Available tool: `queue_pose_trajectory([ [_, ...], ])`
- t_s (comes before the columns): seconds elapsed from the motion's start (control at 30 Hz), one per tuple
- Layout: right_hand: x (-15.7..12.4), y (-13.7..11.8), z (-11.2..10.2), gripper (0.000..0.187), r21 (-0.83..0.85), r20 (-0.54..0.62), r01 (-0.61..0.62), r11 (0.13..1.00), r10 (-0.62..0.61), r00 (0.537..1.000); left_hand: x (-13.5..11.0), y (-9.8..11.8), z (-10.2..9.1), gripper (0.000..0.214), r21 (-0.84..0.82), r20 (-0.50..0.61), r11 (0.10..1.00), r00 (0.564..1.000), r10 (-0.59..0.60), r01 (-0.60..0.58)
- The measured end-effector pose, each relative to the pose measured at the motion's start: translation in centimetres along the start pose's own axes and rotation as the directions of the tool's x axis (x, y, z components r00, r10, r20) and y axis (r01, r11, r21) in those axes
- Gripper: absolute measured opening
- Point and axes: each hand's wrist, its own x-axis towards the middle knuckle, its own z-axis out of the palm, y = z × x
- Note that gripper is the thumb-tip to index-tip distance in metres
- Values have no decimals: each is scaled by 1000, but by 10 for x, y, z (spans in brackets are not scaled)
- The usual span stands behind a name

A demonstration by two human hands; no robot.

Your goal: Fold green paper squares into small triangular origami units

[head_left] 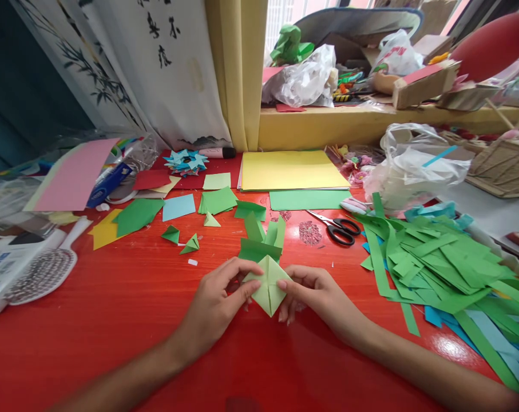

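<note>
A pale green piece of folded paper, diamond-shaped with creases meeting at its middle, is held just above the red table. My left hand pinches its left corner between thumb and fingers. At the opposite corner, my right hand grips it with the thumb on top and the fingers partly hidden behind. Right behind the diamond lie dark green folded strips. To the left sit small folded green triangles and a pale green one.
Black-handled scissors lie behind my right hand. A heap of green paper strips spreads over the right side. Yellow sheets are stacked at the back, near a blue folded paper ring. A hairbrush lies at the left.
</note>
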Motion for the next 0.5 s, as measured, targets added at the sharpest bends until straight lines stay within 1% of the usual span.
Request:
queue_pose_trajectory([
  [0.1,-1,2,0,18,11,-28,15,1000,-15,999,1,-2,1,22,-104,3,993,999,-47,47],
  [0.27,-1,5,-2,20,19,-80,22,1000,-21,997,3,-3,2,13,-164,72,984,996,-53,64],
  [0.4,0,5,-4,18,67,-108,12,998,-4,994,5,-1,1,8,-214,28,974,998,-64,68],
  [0.5,0,5,-4,18,118,-123,8,993,7,992,6,-1,1,8,-259,13,963,997,-80,81],
])
